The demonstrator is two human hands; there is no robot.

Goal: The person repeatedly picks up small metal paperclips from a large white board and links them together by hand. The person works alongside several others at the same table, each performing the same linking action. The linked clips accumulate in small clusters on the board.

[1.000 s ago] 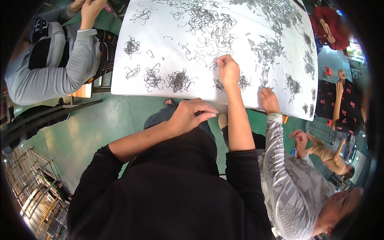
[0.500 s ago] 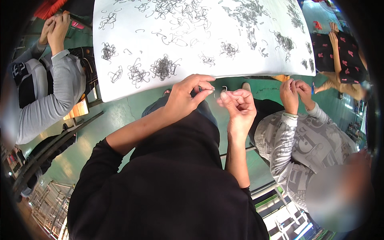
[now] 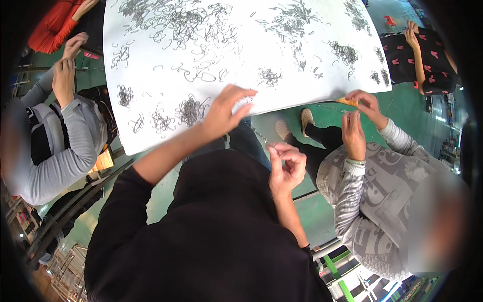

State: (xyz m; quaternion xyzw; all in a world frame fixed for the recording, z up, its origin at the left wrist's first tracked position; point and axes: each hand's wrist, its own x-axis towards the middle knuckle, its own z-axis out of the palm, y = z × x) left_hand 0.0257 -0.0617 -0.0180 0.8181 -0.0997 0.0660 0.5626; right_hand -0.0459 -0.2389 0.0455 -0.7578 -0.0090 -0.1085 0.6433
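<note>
My left hand [image 3: 225,111] is over the front edge of a white-topped table [image 3: 307,89], thumb and fingers apart with nothing visible between them. Just left of it lies a dense pile of dark curved wire pieces [image 3: 190,110], with a looser pile [image 3: 162,121] beyond. My right hand [image 3: 288,168] is off the table, in front of my body, its thumb and fingertips pinched together. A thin, pale strand shows at those fingertips, too fine and blurred to name.
A wide spread of curved wires [image 3: 186,25] and shorter dark pieces [image 3: 294,20] covers the table's far part. Close on the left sits a person in grey sleeves [image 3: 60,146]; on the right, one in a patterned grey top [image 3: 372,196]. Others work farther off.
My left hand has parted from the right and moved left over the table edge, its fingers opening. My right hand has dropped nearer my body, still pinched. The whole view has shifted.
</note>
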